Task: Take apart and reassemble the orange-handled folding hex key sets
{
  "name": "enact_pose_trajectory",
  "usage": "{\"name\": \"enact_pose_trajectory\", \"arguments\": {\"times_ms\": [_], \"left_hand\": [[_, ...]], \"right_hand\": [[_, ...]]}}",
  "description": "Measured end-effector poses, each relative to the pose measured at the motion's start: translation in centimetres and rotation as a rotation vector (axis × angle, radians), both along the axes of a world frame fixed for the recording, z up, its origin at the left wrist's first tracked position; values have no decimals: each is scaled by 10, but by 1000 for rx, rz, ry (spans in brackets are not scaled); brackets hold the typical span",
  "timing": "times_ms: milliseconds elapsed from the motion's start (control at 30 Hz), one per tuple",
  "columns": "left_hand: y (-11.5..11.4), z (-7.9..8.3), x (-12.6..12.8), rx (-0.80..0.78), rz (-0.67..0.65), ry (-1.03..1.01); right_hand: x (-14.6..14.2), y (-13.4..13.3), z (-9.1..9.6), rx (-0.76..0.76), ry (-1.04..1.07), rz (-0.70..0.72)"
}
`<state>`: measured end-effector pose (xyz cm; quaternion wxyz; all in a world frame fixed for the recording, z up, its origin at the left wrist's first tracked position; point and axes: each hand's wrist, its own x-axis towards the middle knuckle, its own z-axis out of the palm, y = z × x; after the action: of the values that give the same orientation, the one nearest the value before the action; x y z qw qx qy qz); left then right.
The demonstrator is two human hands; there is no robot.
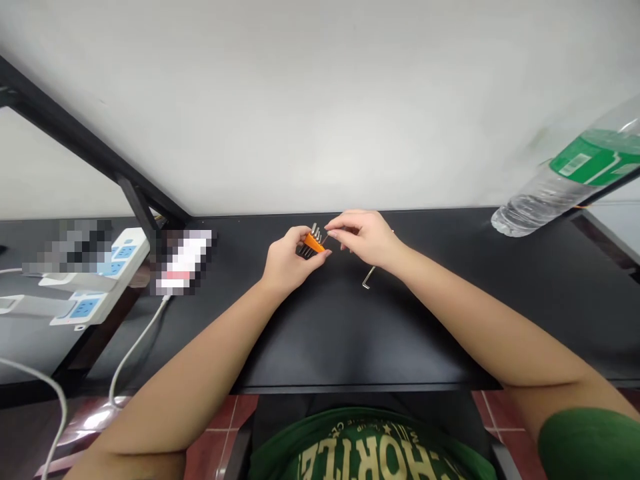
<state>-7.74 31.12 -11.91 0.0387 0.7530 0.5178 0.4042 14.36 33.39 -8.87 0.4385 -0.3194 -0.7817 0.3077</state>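
My left hand (291, 259) is closed around an orange hex key holder (315, 243), with several silver hex keys sticking out of it. Close on its right, my right hand (364, 235) pinches a thin hex key (326, 237) between thumb and fingertips, at the holder's edge. Whether this key's end sits inside the holder is too small to tell. Another L-shaped hex key (369, 277) lies on the black table (320, 340), just below my right wrist, which hides part of it.
A large water bottle (560, 177) with a green label stands at the right by the wall. On the left are a phone (183, 263) with a white charging cable (143, 333) and a white power strip (123, 267) with plugs. A black frame bar (100, 143) rises at the left.
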Motion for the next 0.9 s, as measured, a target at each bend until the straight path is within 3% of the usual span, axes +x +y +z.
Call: {"name": "enact_pose_trajectory", "arguments": {"times_ms": [233,367,500,600,733,900], "left_hand": [[-1,-3,2,-14,-6,38],[0,-4,-1,-19,-23,28],[1,-4,-2,-15,-24,20],[2,-3,-1,-18,-28,20],[1,-3,0,-40,-31,20],[2,-3,0,-39,-32,12]], "right_hand": [[-9,-1,-13,30,-179,28],[-6,1,-8,-28,-206,16],[18,6,2,59,-575,106],[35,8,-2,-83,-809,183],[35,5,-14,-190,-880,203],[19,0,-16,-129,-1036,207]]}}
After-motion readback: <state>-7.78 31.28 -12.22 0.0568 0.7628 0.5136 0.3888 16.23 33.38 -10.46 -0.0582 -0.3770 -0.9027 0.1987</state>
